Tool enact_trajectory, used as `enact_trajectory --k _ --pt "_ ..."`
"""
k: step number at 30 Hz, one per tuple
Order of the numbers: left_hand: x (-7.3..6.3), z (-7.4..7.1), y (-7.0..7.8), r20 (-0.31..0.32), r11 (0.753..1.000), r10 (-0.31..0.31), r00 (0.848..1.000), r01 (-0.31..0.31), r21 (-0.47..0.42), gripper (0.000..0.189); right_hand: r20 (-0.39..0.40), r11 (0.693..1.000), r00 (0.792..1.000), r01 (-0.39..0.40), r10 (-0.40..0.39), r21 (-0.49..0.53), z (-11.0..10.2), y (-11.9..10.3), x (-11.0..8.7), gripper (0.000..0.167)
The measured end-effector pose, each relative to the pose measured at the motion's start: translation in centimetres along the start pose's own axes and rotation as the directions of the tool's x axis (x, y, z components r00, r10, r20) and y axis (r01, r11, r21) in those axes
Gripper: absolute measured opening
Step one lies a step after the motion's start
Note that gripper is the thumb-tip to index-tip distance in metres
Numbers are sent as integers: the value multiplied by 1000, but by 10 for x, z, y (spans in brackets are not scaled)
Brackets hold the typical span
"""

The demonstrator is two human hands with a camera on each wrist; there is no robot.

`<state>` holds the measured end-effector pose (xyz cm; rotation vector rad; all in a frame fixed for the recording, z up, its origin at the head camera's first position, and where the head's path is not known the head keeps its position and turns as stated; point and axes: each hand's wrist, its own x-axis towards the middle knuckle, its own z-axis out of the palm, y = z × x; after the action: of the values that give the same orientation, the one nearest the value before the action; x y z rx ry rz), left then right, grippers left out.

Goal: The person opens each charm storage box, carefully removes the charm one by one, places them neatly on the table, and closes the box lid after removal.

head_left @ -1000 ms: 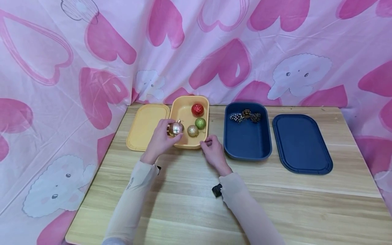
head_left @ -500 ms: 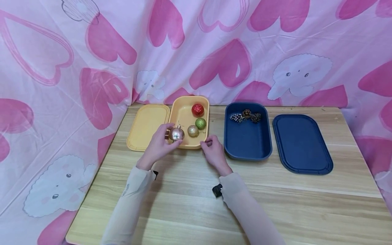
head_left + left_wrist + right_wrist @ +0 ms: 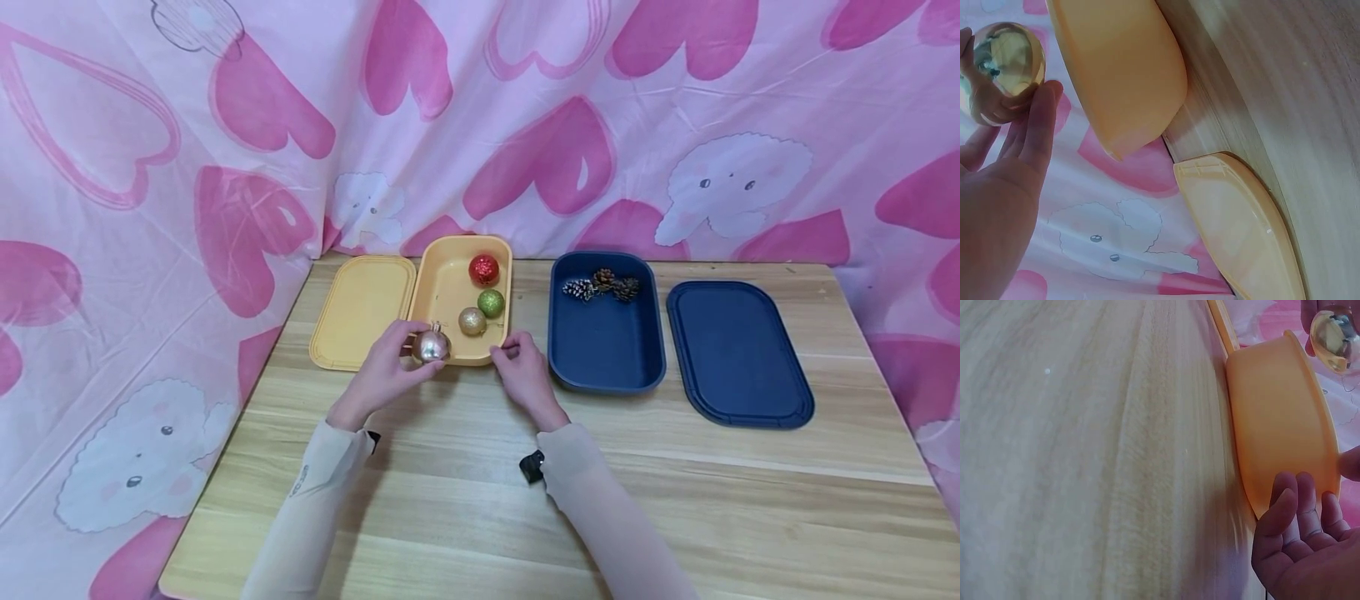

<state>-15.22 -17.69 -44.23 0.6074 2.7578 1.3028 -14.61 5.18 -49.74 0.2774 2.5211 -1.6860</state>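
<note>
My left hand (image 3: 382, 373) holds a shiny rose-gold Christmas ball (image 3: 431, 345) between thumb and fingers, above the front left corner of a yellow box (image 3: 450, 287). In the left wrist view the Christmas ball (image 3: 1013, 65) is apart from the box wall (image 3: 1129, 69). At the front right corner, my right hand (image 3: 522, 377) grips the box, thumb at the rim and curled fingers against the outer wall (image 3: 1279, 412). Inside the box lie a red glitter ball (image 3: 483, 269), a green one (image 3: 491, 302) and a gold one (image 3: 472, 321).
A yellow lid (image 3: 363, 312) lies left of the yellow box. To the right stands a navy box (image 3: 607, 346) with several pine cones (image 3: 603, 279) at its back, and beside it a navy lid (image 3: 742, 354). Behind the wooden table (image 3: 450, 500) hangs a pink heart-print curtain (image 3: 540, 158).
My left hand has drawn the rose-gold ball toward me, from over the box's left side to its front left corner. The right hand has stayed at the box corner.
</note>
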Motion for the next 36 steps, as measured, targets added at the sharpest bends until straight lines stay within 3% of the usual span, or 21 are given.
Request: enact_trajectory --k 7,15,20,25,36 --pt "-6 2 0 38 1000 29 999 -29 5 54 1 1000 1000 2 -2 -10 0 0 0 25" --pt "-12 5 -5 105 1000 3 994 -1 -25 52 8 1000 1000 -6 6 -7 -1 0 1 25" --pt "-18 10 -6 187 994 -56 981 73 -83 51 10 1000 1000 -7 7 -9 0 1 2 26" --pt "-21 13 -6 251 986 -69 966 104 -128 52 14 1000 1000 -12 13 -7 0 1 2 26" --pt "-23 22 -11 350 988 -108 931 138 -63 51 5 1000 1000 -20 20 -6 -1 0 2 25"
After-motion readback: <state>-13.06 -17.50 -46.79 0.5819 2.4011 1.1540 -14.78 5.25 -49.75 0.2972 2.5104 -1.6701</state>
